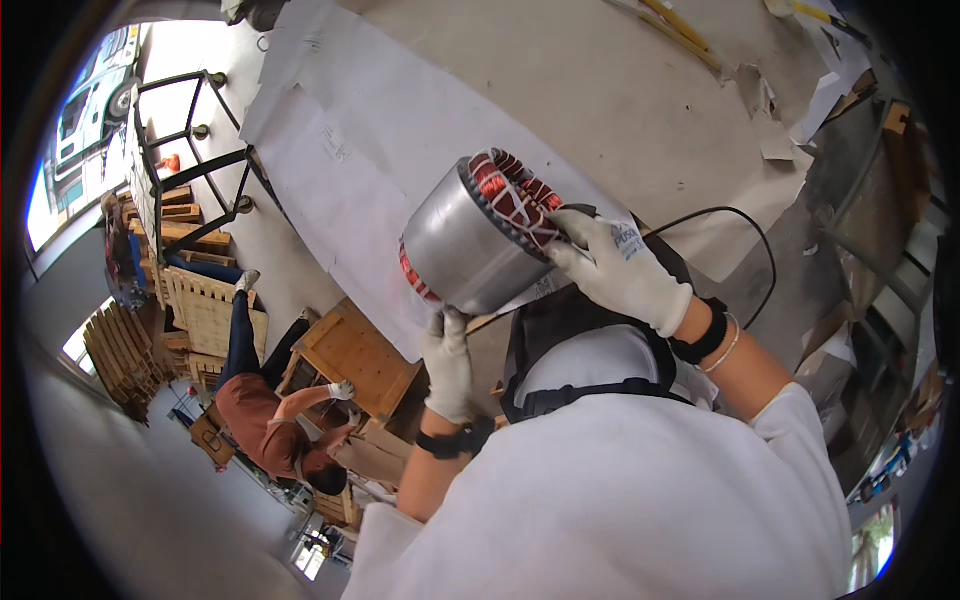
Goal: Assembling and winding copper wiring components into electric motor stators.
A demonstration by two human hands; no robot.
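A motor stator (460, 238), a silvery metal cylinder with red copper windings laced in white cord at both ends, lies tilted between my hands. My gloved left hand (447, 368) has its fingertips closed at the lower rim, near the windings of that end. At the other end my gloved right hand (622, 268) grips the rim beside the laced coils, its fingers partly over the edge. White sheeting (345, 130) spreads under and beyond the stator. Whether the stator touches the sheet, I cannot tell.
A black cable (745, 212) loops out past my right wrist. At left, a co-worker (265, 415) bends by a wooden box (358, 358). Beyond are a black wheeled frame (200, 165) and wooden pallets (125, 360). Yellow bars (680, 32) lie at the far edge.
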